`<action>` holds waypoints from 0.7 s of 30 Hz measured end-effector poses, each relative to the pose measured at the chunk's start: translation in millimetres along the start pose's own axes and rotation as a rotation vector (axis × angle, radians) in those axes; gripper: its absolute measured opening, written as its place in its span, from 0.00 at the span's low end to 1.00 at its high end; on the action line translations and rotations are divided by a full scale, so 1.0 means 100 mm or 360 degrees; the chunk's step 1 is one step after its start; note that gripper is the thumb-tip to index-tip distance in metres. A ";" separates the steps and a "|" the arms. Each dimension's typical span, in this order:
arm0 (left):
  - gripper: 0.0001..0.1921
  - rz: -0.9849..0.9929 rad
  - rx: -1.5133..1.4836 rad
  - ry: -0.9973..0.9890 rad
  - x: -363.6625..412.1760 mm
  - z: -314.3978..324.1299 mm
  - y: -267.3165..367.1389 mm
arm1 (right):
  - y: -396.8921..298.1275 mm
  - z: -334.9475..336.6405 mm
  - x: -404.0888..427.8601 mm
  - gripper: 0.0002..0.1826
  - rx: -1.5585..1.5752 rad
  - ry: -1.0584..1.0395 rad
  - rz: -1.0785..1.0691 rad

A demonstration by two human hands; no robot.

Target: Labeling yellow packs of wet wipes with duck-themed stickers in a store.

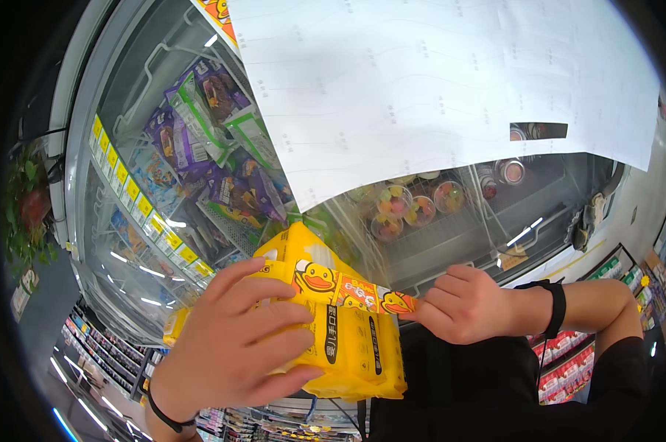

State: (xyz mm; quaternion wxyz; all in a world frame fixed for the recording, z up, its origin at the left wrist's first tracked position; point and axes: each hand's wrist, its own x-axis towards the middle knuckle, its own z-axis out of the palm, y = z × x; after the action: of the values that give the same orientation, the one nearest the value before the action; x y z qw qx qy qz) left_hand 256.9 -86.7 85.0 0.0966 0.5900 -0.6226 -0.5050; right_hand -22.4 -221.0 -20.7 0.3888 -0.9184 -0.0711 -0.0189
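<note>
A yellow soft pack of wet wipes (366, 381) lies before me on the glass freezer top, bearing printed writing. My left hand (250, 337) is spread over its left side, holding it with fingers and thumb. Across the pack runs a sticker strip (355, 290) printed with cartoon ducks. The strip's right end is pinched in my right hand (459, 304), with the other fingers curled in. Part of the strip's left end is near my left fingertips; whether it is stuck down there I cannot tell.
A large white paper sheet (421, 83) with a small rectangular cutout covers much of the freezer glass. Duck print shows at its upper left edge (221, 16). Beneath the glass are bagged snacks (222, 138) and fruit cups (420, 210). Another yellow pack (175, 326) sits left of my hand.
</note>
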 end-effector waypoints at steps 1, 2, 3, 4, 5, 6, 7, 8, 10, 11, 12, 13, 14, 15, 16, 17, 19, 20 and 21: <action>0.17 0.0004 0.0243 -0.0054 0.01 0.02 0.08 | -0.03 0.03 -0.02 0.09 0.0003 -0.0004 0.0023; 0.17 0.0019 0.0235 -0.0062 -0.02 0.11 0.19 | -0.07 0.05 -0.04 0.07 0.0006 -0.0008 0.0046; 0.15 0.0036 0.0399 0.0062 -0.11 0.27 0.37 | -0.10 0.09 -0.06 0.07 0.0011 -0.0006 0.0047; 0.15 0.0042 0.0569 0.0191 -0.21 0.46 0.56 | -0.13 0.14 -0.05 0.06 0.0051 0.0020 0.0067; 0.15 0.0056 0.0565 0.0192 -0.26 0.87 0.72 | -0.14 0.18 -0.06 0.06 0.0077 0.0038 0.0112; 0.14 -0.0017 0.0635 0.0284 -0.28 1.44 0.86 | -0.14 0.21 -0.07 0.06 0.0075 0.0037 0.0116; 0.14 -0.0095 0.0710 0.0375 -0.30 1.76 0.92 | -0.15 0.24 -0.08 0.06 0.0091 0.0063 0.0125; 0.14 -0.0097 0.0716 0.0373 -0.29 1.82 0.90 | -0.17 0.27 -0.09 0.06 0.0108 0.0091 0.0133; 0.15 -0.0131 0.0979 0.0452 -0.24 1.84 0.85 | -0.20 0.32 -0.09 0.10 0.0107 0.0181 0.0139; 0.15 -0.0130 0.0986 0.0456 -0.25 1.83 0.87 | -0.21 0.35 -0.09 0.19 0.0113 0.0267 0.0143; 0.16 -0.0059 0.1131 0.0437 -0.26 1.79 0.91 | -0.23 0.38 -0.11 0.19 0.0108 0.0270 0.0137; 0.17 0.0012 0.1277 0.0416 -0.28 1.78 0.95 | -0.25 0.41 -0.13 0.18 0.0088 0.0297 0.0150; 0.17 0.0010 0.1285 0.0422 -0.31 1.88 0.95 | -0.26 0.43 -0.16 0.18 0.0067 0.0324 0.0161; 0.20 -0.0040 0.1380 0.0436 -0.37 2.06 0.92 | -0.28 0.46 -0.17 0.18 0.0065 0.0327 0.0144; 0.24 -0.0085 0.1473 0.0449 -0.39 2.15 0.91 | -0.29 0.48 -0.18 0.18 0.0070 0.0348 0.0161; 0.24 -0.0092 0.1483 0.0456 -0.42 2.20 0.92 | -0.31 0.49 -0.19 0.17 0.0076 0.0368 0.0177; 0.26 -0.0246 0.1309 0.0469 -0.42 2.25 0.93 | -0.34 0.53 -0.20 0.17 0.0082 0.0385 0.0221; 0.27 -0.0244 0.1310 0.0531 -0.41 2.26 0.92 | -0.36 0.55 -0.20 0.17 0.0095 0.0398 0.0275; 0.27 -0.0243 0.1317 0.0538 -0.40 2.27 0.93 | -0.37 0.59 -0.22 0.17 0.0087 0.0402 0.0269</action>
State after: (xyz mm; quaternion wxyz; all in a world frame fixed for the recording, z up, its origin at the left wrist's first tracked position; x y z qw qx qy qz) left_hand 46.8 44.8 65.9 -0.0846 0.6974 -0.7022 -0.1159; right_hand -50.8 -155.8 -37.3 0.4198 -0.9005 0.0555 -0.0994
